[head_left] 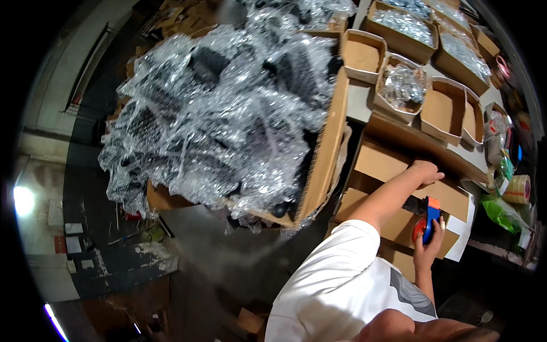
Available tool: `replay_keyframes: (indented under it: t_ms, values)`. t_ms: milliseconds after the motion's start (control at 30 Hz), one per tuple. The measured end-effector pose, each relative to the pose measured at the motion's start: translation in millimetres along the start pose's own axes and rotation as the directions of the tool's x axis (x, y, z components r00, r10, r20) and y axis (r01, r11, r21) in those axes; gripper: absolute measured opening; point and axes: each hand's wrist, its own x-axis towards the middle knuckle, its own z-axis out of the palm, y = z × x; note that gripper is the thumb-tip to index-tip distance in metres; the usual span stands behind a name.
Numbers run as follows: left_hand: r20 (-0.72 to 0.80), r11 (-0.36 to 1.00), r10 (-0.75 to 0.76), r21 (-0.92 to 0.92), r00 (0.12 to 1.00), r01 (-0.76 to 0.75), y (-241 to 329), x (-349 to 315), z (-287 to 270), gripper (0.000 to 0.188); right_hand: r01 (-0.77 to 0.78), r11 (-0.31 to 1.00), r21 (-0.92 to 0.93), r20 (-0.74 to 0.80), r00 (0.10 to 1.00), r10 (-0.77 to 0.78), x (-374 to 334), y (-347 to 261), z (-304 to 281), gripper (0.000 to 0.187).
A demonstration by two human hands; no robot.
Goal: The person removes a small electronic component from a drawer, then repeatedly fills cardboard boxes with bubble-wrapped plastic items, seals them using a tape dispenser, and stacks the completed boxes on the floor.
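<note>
A cardboard box with its flaps partly raised stands in front of me at the right. My left hand reaches across it, fingers bent at a far flap; some fingertips are hidden. My right hand is closed around a blue tape dispenser with an orange top and a red hub, held over the near side of the box. Dark contents of the box show in part beside the dispenser.
Left of the box, a large carton overflows with dark items in clear bubble wrap. Small open trays and wrapped-goods boxes fill the table behind. A tape roll and green plastic bag lie at the right.
</note>
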Motion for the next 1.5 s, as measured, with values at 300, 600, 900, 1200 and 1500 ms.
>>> replay_keyframes:
  t_ms: [300,600,900,1200,1500]
  values:
    - [0.052,0.977,0.208,0.039,0.977,-0.211,27,-148,14,0.089,-0.149,0.953,0.263,0.026,0.989,0.147,16,30,-5,0.043]
    - [-0.353,0.791,0.196,0.608,0.915,0.064,17,-137,95,0.063,-0.041,0.974,0.224,-0.007,0.999,0.043,21,30,-3,0.045]
    - [-0.342,0.759,0.389,0.646,0.855,-0.087,-3,-192,122,0.063,-0.057,0.971,0.231,0.001,0.998,0.059,16,11,-4,0.044]
    - [-0.234,0.779,0.312,0.618,0.921,-0.107,1,-165,74,0.100,-0.058,0.983,0.174,-0.049,0.997,0.068,14,12,-7,0.047]
    - [-0.131,0.806,0.154,0.590,0.979,-0.048,18,-158,67,0.121,-0.105,0.984,0.141,-0.037,0.993,0.112,14,-17,-12,0.048]
